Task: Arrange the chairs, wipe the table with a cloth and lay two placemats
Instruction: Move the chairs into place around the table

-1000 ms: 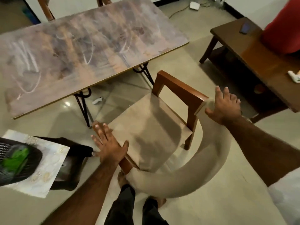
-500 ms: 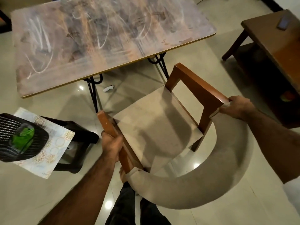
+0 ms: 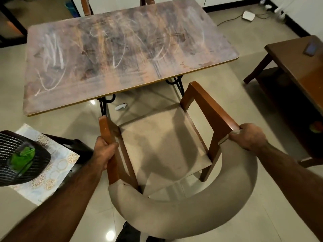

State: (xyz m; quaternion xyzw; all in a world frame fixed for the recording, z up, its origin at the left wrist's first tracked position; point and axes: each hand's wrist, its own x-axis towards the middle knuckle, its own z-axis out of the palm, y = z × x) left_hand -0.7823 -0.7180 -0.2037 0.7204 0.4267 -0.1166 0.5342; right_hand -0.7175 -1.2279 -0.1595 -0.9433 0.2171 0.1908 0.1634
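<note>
A wooden armchair [image 3: 164, 147] with a beige seat and a curved padded back stands in front of me, facing the table. My left hand [image 3: 104, 152] grips its left armrest. Around the rear end of the right armrest, where the padded back begins, my right hand [image 3: 248, 137] is curled. The table [image 3: 122, 49] has a worn brown top streaked with white marks, and its near edge lies just past the chair's front. At the left, a patterned placemat [image 3: 52, 172] lies on a black stool, with a black basket [image 3: 19, 158] holding a green cloth [image 3: 21, 158] on it.
Two more chair backs [image 3: 85, 6] show behind the table's far edge. A dark wooden side table [image 3: 300, 70] with a phone on it stands at the right. A small white object [image 3: 121, 106] lies on the tiled floor under the table. Cables and a white box lie by the far wall.
My left hand went from lying flat on the left armrest to gripping it, and the right hand closed on the right armrest. The chair now faces the table more squarely.
</note>
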